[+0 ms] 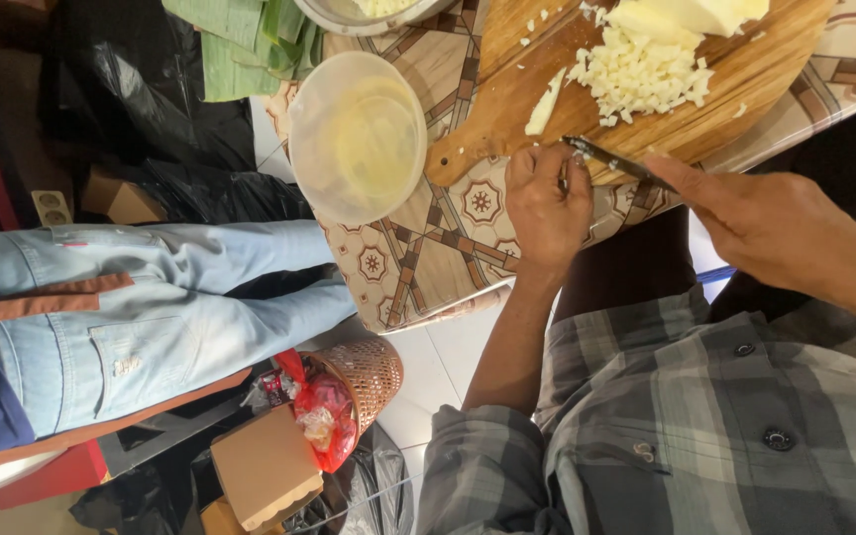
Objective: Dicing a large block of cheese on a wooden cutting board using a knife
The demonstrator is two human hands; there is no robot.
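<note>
Where the view begins at far left, another person's leg in pale blue jeans (180, 297) lies across the frame, with a woven basket (369, 374) below it holding red wrappers. Next right, a clear plastic bowl (357, 134) sits on the patterned table (428, 248); it looks empty, with only a yellowish tint inside. Green leaves (240, 40) lie above it. Right again, a wooden cutting board (527, 89) carries a heap of diced white cheese (641, 74) and an uncut pale block (686, 15) at the top edge.

Left hand (547, 203): fingers curled in, tips pinching the blade of a knife (611, 159) at the board's near edge, forearm running down to a plaid sleeve. Right hand (775, 228): closed on the knife's handle end, index finger extended along it, wrist entering from the right.
</note>
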